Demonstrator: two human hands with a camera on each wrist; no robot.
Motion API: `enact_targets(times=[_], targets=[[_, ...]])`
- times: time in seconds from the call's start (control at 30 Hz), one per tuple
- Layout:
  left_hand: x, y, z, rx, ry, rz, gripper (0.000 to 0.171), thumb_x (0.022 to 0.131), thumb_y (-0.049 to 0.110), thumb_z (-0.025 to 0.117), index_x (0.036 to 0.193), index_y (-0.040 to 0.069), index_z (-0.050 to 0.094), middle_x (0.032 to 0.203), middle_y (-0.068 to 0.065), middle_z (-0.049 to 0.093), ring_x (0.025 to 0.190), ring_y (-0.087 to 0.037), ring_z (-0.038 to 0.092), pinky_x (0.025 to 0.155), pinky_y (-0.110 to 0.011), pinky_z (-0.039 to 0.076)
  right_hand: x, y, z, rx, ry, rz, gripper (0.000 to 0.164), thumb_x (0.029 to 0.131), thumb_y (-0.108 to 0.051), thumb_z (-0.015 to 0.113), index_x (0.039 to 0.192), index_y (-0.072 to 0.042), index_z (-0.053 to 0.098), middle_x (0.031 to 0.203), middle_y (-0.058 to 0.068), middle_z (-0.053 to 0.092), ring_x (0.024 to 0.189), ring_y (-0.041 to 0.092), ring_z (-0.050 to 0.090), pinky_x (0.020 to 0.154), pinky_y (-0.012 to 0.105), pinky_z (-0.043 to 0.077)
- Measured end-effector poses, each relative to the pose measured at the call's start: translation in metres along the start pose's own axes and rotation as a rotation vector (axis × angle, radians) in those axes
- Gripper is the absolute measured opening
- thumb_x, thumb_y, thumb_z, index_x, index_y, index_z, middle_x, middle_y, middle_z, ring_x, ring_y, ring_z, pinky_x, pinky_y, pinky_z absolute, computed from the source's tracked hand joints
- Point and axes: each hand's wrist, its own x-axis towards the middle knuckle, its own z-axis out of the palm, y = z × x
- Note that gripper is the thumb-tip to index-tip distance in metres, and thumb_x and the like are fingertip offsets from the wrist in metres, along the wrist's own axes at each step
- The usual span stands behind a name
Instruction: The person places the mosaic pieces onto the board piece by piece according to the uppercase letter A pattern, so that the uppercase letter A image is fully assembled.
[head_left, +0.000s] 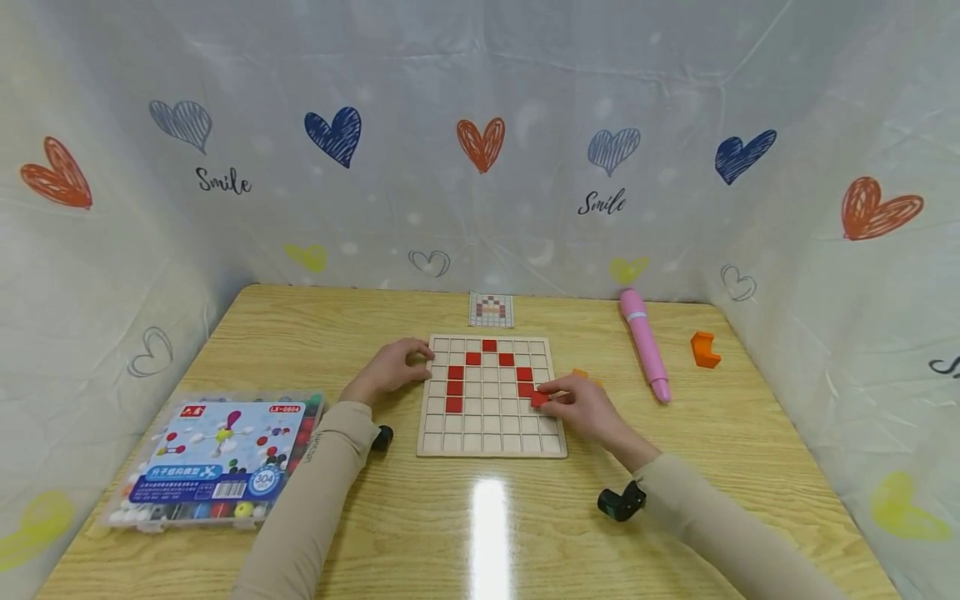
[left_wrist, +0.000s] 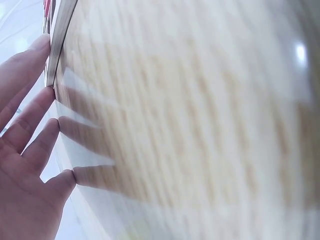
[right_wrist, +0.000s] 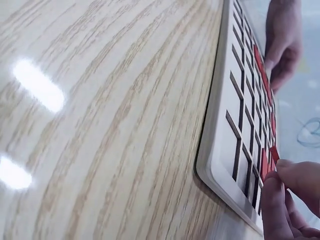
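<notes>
A light wooden grid board (head_left: 491, 447) lies on the table, with several red square tiles set in its cells in an arch shape. My right hand (head_left: 587, 407) pinches a red tile (head_left: 539, 399) between thumb and fingertips, over the right side of the grid. In the right wrist view that tile (right_wrist: 274, 154) is tilted, close over the cells. At the board's left edge rests my left hand (head_left: 390, 368), its fingers loosely spread. The left wrist view shows its fingertips (left_wrist: 52, 92) down at the tabletop and the board's side.
Behind the board lies a small pattern card (head_left: 492, 309). A plastic case of molecular model parts (head_left: 213, 458) sits at left. To the right are a pink pen-shaped object (head_left: 645, 346) and an orange piece (head_left: 704, 350). More orange (head_left: 581, 374) shows behind my right hand.
</notes>
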Motion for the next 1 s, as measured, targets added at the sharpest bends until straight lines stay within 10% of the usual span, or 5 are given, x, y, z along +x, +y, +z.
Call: enact_targets(times=[1.0], targets=[[0.003,-0.004,0.002,0.012,0.006,0.017,0.027,0.091,0.013,0.07,0.116,0.005,0.065,0.145,-0.017,0.047,0.139,-0.037,0.035,0.116,-0.05,0.027,0.009,-0.003,0.015,-0.162,-0.029,-0.155,0.021,0.086,-0.006,0.071,0.106,-0.004,0.074,0.1,0.007,0.065,0.084,0.013,0.061,0.074,0.03,0.054]])
